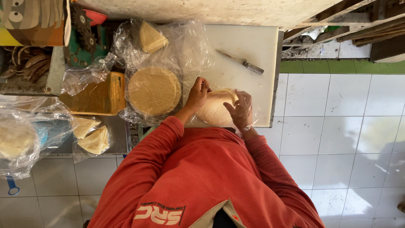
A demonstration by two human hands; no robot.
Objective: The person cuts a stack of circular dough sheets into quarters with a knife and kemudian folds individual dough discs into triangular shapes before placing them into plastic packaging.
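Note:
A pale round flat dough sheet [216, 109] lies on the white cutting board [244, 46]. My left hand [197, 93] pinches its upper left edge. My right hand [241, 110], in a thin clear plastic glove, rests on the sheet's right side with fingers spread. A stack of round yellowish flat sheets [154, 90] sits on clear plastic just left of the board. My red sleeves and shirt fill the lower middle of the view.
A knife [241, 62] lies on the board's far right part. Folded wedge pieces lie in plastic at the top [151, 38] and at the left [95, 139]. A tan block [98, 96] sits left of the stack. White floor tiles [346, 126] are to the right.

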